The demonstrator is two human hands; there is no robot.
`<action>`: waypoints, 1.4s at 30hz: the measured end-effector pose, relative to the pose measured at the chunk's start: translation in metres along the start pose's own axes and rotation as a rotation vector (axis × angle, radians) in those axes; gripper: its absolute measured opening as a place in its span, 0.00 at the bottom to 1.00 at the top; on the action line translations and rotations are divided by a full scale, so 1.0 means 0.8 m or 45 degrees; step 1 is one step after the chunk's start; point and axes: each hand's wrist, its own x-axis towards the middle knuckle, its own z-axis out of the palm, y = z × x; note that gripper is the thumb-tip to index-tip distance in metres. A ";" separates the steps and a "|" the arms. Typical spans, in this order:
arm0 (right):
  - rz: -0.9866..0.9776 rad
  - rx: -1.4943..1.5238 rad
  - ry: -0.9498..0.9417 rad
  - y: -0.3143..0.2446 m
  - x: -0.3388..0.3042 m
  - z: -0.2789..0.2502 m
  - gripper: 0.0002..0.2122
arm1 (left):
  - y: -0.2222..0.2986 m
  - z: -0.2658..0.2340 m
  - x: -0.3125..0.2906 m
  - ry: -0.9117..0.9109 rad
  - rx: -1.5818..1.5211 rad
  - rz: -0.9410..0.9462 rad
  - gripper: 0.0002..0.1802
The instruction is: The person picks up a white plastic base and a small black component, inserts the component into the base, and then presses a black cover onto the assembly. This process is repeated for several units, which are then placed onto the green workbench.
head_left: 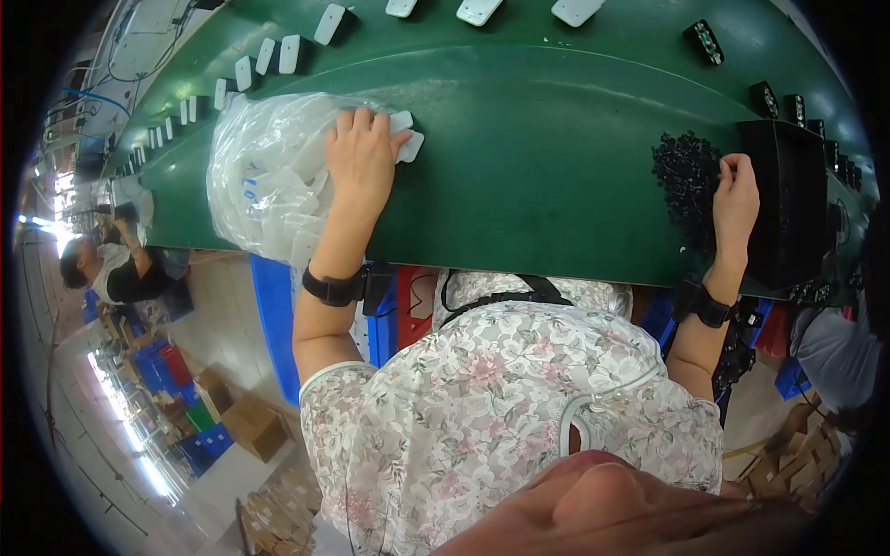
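Observation:
A clear plastic bag (pixel 273 176) full of white plastic pieces lies on the left part of the green table. My left hand (pixel 362 157) rests on its right edge, fingers bent and thumb out to the side. White rounded covers (pixel 410 146) stick out by the thumb, and the hand appears to grip one of them. At the right, a loose heap of small black parts (pixel 684 171) is spread on the table. Over the heap's right edge is my right hand (pixel 735 199), thumb and fingers pinched together. What lies between those fingertips is too small to make out.
A black open box (pixel 788 204) stands just right of my right hand. White-topped black units (pixel 290 54) line the table's far and left edges. Several open black housings (pixel 705 42) stand at the far right. Another person (pixel 120 264) sits at the far left.

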 end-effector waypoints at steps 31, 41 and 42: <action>0.459 1.757 -0.544 -0.162 -0.017 0.012 0.07 | 0.208 -0.032 0.041 0.144 -1.730 0.227 0.08; -0.102 1.270 -0.370 -0.159 -0.022 0.004 0.06 | 0.203 -0.031 0.036 -0.095 -2.128 -0.080 0.03; -0.103 1.270 -0.370 -0.159 -0.021 0.005 0.06 | 0.202 -0.031 0.035 -0.152 -2.179 -0.126 0.03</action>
